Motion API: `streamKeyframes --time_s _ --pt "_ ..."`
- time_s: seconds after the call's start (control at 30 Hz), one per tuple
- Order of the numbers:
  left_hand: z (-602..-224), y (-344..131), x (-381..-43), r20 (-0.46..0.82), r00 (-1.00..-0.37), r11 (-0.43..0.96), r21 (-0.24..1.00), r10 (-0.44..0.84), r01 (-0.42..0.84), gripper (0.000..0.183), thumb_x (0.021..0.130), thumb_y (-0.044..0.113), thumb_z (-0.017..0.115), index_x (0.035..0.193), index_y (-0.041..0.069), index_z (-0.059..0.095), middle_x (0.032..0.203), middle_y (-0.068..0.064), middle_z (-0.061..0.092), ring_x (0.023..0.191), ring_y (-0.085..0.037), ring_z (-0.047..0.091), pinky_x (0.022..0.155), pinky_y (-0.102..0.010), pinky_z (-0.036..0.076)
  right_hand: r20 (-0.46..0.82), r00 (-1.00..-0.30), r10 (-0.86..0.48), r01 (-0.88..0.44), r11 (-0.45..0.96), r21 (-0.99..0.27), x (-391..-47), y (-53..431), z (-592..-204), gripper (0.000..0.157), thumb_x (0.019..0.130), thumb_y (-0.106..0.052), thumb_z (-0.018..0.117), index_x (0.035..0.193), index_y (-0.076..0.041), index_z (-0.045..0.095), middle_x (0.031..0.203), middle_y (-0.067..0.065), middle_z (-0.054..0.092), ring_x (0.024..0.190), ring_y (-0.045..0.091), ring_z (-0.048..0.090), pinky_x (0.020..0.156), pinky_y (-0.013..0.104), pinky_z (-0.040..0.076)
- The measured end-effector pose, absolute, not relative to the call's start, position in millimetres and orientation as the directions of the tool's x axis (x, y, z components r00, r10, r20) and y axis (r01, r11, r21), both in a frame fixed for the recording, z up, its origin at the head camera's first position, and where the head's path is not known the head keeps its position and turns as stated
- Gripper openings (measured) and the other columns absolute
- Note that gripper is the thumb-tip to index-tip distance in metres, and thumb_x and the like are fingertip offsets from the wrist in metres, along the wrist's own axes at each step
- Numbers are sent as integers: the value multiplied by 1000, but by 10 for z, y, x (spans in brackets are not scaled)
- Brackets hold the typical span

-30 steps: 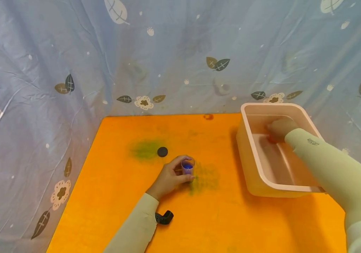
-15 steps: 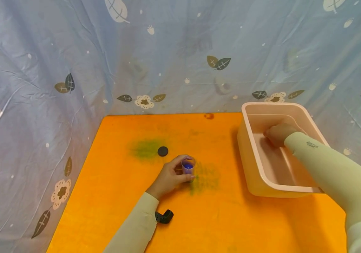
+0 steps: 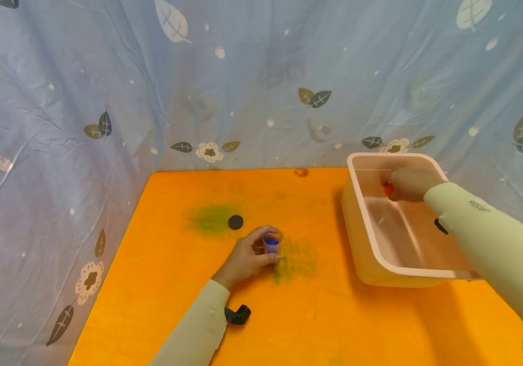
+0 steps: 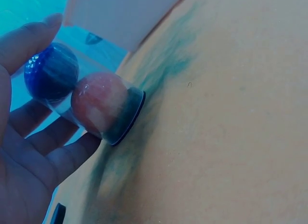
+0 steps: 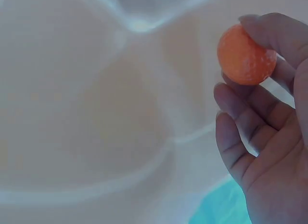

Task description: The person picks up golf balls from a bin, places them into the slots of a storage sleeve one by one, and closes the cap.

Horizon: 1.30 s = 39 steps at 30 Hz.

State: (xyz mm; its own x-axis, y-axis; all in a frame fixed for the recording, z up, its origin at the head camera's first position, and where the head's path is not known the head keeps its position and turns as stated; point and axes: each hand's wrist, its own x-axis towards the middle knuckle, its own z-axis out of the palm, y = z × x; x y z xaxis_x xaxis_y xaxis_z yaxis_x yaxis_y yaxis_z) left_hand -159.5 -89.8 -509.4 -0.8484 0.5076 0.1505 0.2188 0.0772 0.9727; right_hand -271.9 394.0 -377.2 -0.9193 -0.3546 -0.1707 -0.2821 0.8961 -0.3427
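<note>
My left hand (image 3: 245, 257) grips a clear plastic tube (image 3: 271, 249) that stands upright on the orange table. Two balls are stacked inside it: a blue ball (image 4: 52, 71) nearer the open rim and a pinkish ball (image 4: 99, 104) at the dark-edged base. Over at the right, my right hand (image 3: 410, 184) is inside the pale pink plastic bin (image 3: 371, 223). Its thumb and fingers pinch an orange ball (image 5: 246, 54), which shows as a red-orange spot in the head view.
A black round cap (image 3: 235, 222) lies on the orange table (image 3: 188, 295), up and left of the tube. Green smudges mark the tabletop. A patterned blue curtain (image 3: 261, 76) hangs behind and along both sides. The bin's walls rise high around the right hand.
The right hand has risen from the bin's floor, and the orange ball now shows in its fingers. The left hand and the tube have stayed in place.
</note>
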Motion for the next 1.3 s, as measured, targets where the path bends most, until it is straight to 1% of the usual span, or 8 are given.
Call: streamKeyframes --time_s 0.07,0.13,0.3,0.5,0.7,0.97,1.13,1.3 --pt "-5094 -900 -1590 152 -847 75 973 509 220 54 96 13 88 143 31 66 133 -2 67 112 -25 73 91 -40 62 -112 -913 -392 -361 906 -221 -2665 3891 -3615 8 92 -4 72 89 -10 68 80 -2 62 72 20 54 68 38 46" --pt "-5093 -901 -1586 156 -846 75 972 509 224 54 96 14 88 142 31 66 132 -2 67 112 -25 73 92 -40 62 -62 -904 -422 -415 904 -105 -2629 3875 -3466 14 88 -5 82 97 -9 71 86 -2 65 80 23 58 77 45 51" --pt "-5072 -903 -1573 160 -843 79 969 514 233 54 97 16 88 142 33 66 133 -1 67 113 -23 73 93 -40 62 -56 -941 -334 -314 921 -231 -2541 3880 -3160 35 95 -9 82 126 3 68 108 17 70 94 37 63 86 59 53" --pt "-5075 -906 -1554 151 -849 73 973 507 217 53 97 11 87 142 32 66 132 -3 67 112 -26 73 91 -41 62 25 -967 -252 -244 904 -350 -2426 3752 -2950 42 101 -18 79 135 3 65 118 23 69 101 41 64 86 60 53" --pt "-5070 -907 -1545 139 -848 89 973 511 213 54 98 10 86 142 34 66 133 -1 66 114 -24 72 92 -39 62 190 -965 -183 -252 852 -458 -2242 3425 -2837 39 102 -29 81 131 -5 71 119 19 70 105 38 62 83 54 48" --pt "-5043 -902 -1539 141 -852 102 970 504 221 54 97 15 88 141 35 66 132 0 66 113 -23 72 92 -38 62 377 -899 -221 -404 750 -524 -2080 2849 -2803 31 98 -13 84 125 -2 75 118 16 73 102 32 65 79 21 48" --pt "-5047 -898 -1546 144 -853 111 967 502 229 54 96 17 88 141 36 66 133 2 66 114 -21 72 94 -38 61 417 -876 -242 -457 692 -559 -1987 2521 -2718 30 96 -9 85 124 -2 75 115 12 73 101 25 64 81 23 49" --pt "-5038 -901 -1544 147 -850 111 966 506 234 55 96 15 88 141 36 65 134 3 66 115 -21 72 95 -38 61 427 -866 -259 -487 628 -607 -1875 2250 -2695 33 97 -10 85 127 -3 74 117 9 72 104 23 62 87 33 51"
